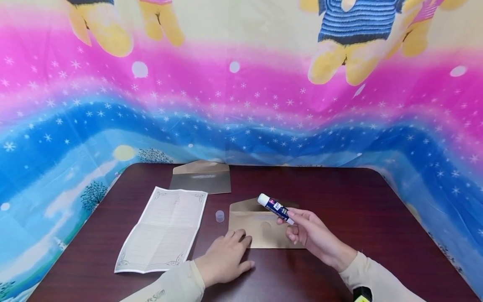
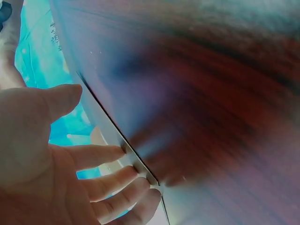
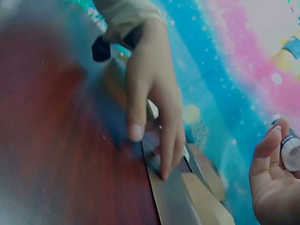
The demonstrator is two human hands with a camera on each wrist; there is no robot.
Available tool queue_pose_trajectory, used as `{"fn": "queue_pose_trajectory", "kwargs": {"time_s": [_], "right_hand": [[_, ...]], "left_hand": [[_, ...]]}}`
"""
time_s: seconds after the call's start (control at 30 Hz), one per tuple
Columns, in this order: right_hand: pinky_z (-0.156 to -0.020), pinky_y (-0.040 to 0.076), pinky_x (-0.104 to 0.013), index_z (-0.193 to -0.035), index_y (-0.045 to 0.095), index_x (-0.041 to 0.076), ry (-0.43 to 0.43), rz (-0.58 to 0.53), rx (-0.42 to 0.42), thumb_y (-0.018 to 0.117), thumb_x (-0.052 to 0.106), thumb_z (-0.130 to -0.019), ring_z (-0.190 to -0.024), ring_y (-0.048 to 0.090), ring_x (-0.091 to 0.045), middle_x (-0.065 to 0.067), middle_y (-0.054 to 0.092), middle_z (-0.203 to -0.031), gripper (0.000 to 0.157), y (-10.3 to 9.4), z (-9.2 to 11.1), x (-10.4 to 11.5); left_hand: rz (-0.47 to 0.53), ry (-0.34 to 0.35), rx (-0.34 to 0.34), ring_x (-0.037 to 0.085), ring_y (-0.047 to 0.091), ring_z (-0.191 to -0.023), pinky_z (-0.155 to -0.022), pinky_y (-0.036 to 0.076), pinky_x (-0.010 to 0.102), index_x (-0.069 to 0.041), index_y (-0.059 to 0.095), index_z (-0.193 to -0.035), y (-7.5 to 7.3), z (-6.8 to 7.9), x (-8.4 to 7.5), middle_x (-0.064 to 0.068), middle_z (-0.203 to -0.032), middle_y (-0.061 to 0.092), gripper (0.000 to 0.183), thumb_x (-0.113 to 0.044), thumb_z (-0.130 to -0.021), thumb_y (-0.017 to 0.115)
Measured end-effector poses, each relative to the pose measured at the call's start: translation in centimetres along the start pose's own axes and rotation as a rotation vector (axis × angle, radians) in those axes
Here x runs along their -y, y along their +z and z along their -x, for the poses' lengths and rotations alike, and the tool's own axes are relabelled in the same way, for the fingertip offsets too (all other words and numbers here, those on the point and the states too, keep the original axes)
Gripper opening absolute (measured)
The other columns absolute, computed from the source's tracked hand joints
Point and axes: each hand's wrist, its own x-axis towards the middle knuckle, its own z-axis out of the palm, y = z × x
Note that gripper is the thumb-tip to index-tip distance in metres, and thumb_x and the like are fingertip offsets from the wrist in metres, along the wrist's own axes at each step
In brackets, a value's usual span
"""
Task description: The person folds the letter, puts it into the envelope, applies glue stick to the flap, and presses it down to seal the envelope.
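In the head view a gold-brown envelope [image 1: 252, 228] lies in front of me with its flap unfolded toward the back. My left hand [image 1: 226, 258] rests its fingertips on the envelope's near left corner, fingers fairly straight. Above the envelope's right side, my right hand [image 1: 317, 237] pinches a dark blue glue stick [image 1: 278, 208] between thumb and fingers, its white end tilted up and to the left. The right wrist view shows the round white base of the glue stick [image 3: 291, 154]. A clear cap [image 1: 220, 216] stands on the table left of the envelope.
A creased, bordered sheet of paper [image 1: 162, 230] lies left of the left hand. Behind it is a second envelope [image 1: 201, 182], flap unfolded. The dark red table [image 1: 351, 209] meets a colourful printed cloth [image 1: 264, 105] at its back and sides.
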Motion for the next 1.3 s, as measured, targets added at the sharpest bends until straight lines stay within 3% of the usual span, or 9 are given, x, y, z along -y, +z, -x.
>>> {"fn": "queue_pose_trajectory", "kwargs": {"time_s": [0.1, 0.2, 0.4, 0.5, 0.7, 0.93, 1.03, 1.2, 1.3], "right_hand": [[-0.062, 0.045, -0.016, -0.133, 0.056, 0.01, -0.036, -0.046, 0.072, 0.037, 0.02, -0.111, -0.069, 0.06, 0.001, 0.01, 0.07, -0.107, 0.03, 0.6, 0.3, -0.2], [-0.064, 0.046, -0.016, -0.134, 0.056, 0.009, -0.076, -0.088, 0.136, 0.033, 0.015, -0.111, -0.072, 0.062, 0.001, 0.01, 0.069, -0.112, 0.033, 1.4, 0.6, -0.5], [-0.065, 0.047, -0.014, -0.137, 0.055, 0.011, -0.136, -0.115, 0.178, 0.03, 0.011, -0.111, -0.072, 0.061, 0.001, 0.009, 0.069, -0.118, 0.036, 3.0, 0.8, -1.3], [-0.065, 0.045, -0.014, -0.138, 0.054, 0.01, -0.141, -0.081, 0.175, 0.031, 0.01, -0.111, -0.071, 0.06, 0.001, 0.009, 0.068, -0.119, 0.036, 3.7, 0.9, -1.9], [-0.064, 0.047, -0.016, -0.138, 0.053, 0.007, -0.131, -0.02, 0.219, 0.029, 0.013, -0.111, -0.072, 0.062, -0.001, 0.006, 0.068, -0.116, 0.037, 4.3, 1.1, -2.8], [-0.067, 0.05, -0.015, -0.132, 0.059, 0.005, -0.118, -0.108, 0.389, 0.016, 0.016, -0.113, -0.078, 0.066, 0.0, 0.007, 0.071, -0.105, 0.048, 3.7, 1.1, -3.3], [-0.064, 0.05, -0.015, -0.121, 0.063, 0.006, -0.156, -0.031, 0.319, 0.026, 0.011, -0.111, -0.073, 0.063, 0.002, 0.009, 0.069, -0.096, 0.038, 3.6, 1.1, -3.5], [-0.049, 0.052, -0.027, -0.106, 0.063, -0.008, -0.298, 0.326, 0.002, 0.059, 0.0, -0.098, -0.06, 0.058, 0.002, 0.012, 0.067, -0.082, 0.012, 4.1, 0.9, -3.5], [-0.05, 0.053, -0.029, -0.114, 0.06, -0.013, -0.311, 0.336, 0.065, 0.052, 0.003, -0.102, -0.064, 0.061, 0.0, 0.009, 0.069, -0.088, 0.021, 4.2, 0.8, -3.3]], "left_hand": [[0.045, -0.006, -0.023, 0.025, 0.059, -0.115, -0.09, 0.055, 0.039, -0.011, 0.062, -0.133, -0.2, 0.0, 0.2, 0.008, -0.131, 0.061, 0.06, -0.054, -0.092, 0.065], [0.217, -0.041, -0.102, 0.025, 0.06, -0.123, -0.096, 0.054, 0.042, -0.011, 0.061, -0.135, -0.9, -0.4, 0.0, 0.008, -0.135, 0.061, 0.055, -0.05, -0.096, 0.061], [0.99, -0.095, -0.261, 0.022, 0.062, -0.11, -0.081, 0.053, 0.03, -0.013, 0.066, -0.129, -3.4, -1.7, -1.5, 0.005, -0.121, 0.07, 0.036, -0.036, -0.103, 0.056], [1.21, -0.142, -0.323, 0.014, 0.061, -0.094, -0.073, 0.048, 0.024, -0.01, 0.071, -0.116, -4.2, -2.1, -2.1, 0.009, -0.102, 0.073, 0.025, -0.028, -0.101, 0.062], [1.322, -0.241, -0.357, 0.006, 0.059, -0.081, -0.072, 0.046, 0.021, -0.002, 0.074, -0.106, -4.1, -1.8, -2.1, 0.017, -0.097, 0.072, 0.021, -0.02, -0.097, 0.069], [1.384, -0.147, -0.334, 0.004, 0.063, -0.092, -0.085, 0.05, 0.022, 0.005, 0.068, -0.119, -4.1, -1.5, -1.4, 0.024, -0.112, 0.071, 0.031, -0.02, -0.1, 0.063], [1.371, -0.131, -0.337, 0.004, 0.063, -0.091, -0.084, 0.05, 0.022, 0.005, 0.068, -0.12, -4.0, -1.6, -1.5, 0.024, -0.112, 0.072, 0.032, -0.02, -0.1, 0.063], [1.311, -0.214, -0.373, 0.009, 0.057, -0.081, -0.074, 0.046, 0.021, 0.001, 0.073, -0.109, -4.0, -1.8, -1.9, 0.019, -0.098, 0.072, 0.023, -0.018, -0.098, 0.067], [1.3, -0.228, -0.374, 0.009, 0.056, -0.079, -0.074, 0.045, 0.021, 0.0, 0.073, -0.107, -4.2, -1.9, -2.0, 0.018, -0.094, 0.071, 0.021, -0.018, -0.097, 0.067]]}}
